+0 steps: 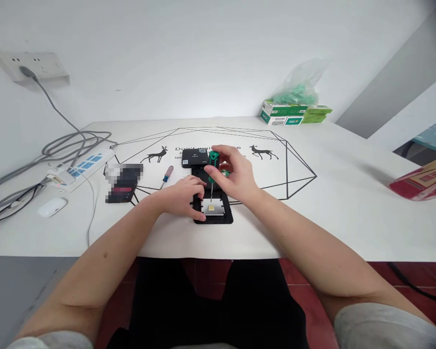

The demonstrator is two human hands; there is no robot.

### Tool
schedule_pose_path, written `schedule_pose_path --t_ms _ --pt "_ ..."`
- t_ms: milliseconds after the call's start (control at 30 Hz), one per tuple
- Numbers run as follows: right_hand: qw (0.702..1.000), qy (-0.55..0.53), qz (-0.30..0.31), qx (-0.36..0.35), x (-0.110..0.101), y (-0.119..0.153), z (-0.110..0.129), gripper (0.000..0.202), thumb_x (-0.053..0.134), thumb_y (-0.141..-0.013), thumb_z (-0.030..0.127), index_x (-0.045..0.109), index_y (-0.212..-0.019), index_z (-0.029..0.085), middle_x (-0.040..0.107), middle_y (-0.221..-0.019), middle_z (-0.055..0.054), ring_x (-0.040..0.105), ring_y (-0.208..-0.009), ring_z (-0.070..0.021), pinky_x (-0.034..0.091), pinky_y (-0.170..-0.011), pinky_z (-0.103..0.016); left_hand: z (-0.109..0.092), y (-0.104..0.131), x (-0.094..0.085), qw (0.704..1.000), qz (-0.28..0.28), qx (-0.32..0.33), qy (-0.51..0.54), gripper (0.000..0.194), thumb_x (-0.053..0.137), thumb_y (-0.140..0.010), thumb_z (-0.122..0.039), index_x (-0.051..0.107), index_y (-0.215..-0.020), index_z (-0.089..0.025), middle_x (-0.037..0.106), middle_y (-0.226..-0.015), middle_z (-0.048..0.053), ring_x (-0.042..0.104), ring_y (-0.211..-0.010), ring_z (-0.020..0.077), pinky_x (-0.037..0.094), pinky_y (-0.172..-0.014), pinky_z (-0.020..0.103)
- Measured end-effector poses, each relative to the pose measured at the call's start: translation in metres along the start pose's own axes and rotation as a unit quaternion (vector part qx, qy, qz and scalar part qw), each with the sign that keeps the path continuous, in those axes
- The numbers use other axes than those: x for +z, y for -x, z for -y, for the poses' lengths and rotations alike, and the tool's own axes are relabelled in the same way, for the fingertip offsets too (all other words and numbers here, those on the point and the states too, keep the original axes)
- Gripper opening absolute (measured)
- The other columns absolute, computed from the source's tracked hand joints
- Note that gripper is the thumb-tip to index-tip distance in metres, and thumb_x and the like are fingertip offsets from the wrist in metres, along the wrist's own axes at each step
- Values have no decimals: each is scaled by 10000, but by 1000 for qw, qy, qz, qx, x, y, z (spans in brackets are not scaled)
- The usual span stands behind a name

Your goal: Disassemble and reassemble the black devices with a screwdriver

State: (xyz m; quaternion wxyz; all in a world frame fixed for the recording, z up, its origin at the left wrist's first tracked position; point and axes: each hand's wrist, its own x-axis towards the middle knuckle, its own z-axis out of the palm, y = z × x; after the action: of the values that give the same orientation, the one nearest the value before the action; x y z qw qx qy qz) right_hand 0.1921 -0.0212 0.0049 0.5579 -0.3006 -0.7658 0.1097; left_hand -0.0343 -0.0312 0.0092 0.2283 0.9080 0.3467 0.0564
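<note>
Just below frame centre, left to right: left hand [181,198], half-open with thumb and fingers parted, rests at the left edge of a square black plastic casing [229,216] with silver metal plate [219,210], over which a green-and-black-handled screwdriver [213,159], gripped by right hand [238,173], is best kept upright.

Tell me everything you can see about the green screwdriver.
The screwdriver has a green-and-black handle and a thin, metallic-looking shaft. It stands nearly upright, shaft down, over the silvery plate in the black casing. The right hand grips the handle, partly hiding it. Whether the tip touches the plate isn't clear.
</note>
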Motion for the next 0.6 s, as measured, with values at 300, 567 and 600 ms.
schedule_pose_path --t_ms 300,567,600 --pt "998 -50 -25 32 10 6 5 521 685 -993 657 631 -1384 317 728 -1271 -91 724 -970 -230 724 -779 -419 -4 0 -4 999 29 -38 23 524 883 -763 -644 646 -1018 -253 615 -1354 100 529 -1346 374 489 -1108 484" --pt "997 -54 -13 57 13 6 2 533 690 -985 651 625 -1402 324 716 -1267 -93 707 -1001 -250 711 -829 -455 0 -1 -3 997 38 -55 28 563 888 -744 -670 632 -1026 -255 579 -1420 99 519 -1365 384 499 -1074 470" --pt "997 -52 -12 55 14 6 1 531 691 -986 647 625 -1399 320 718 -1266 -94 709 -1000 -249 710 -824 -450 0 -2 -3 998 38 -52 27 566 890 -742 -668 626 -1019 -251 582 -1411 102 516 -1362 384 494 -1074 466"
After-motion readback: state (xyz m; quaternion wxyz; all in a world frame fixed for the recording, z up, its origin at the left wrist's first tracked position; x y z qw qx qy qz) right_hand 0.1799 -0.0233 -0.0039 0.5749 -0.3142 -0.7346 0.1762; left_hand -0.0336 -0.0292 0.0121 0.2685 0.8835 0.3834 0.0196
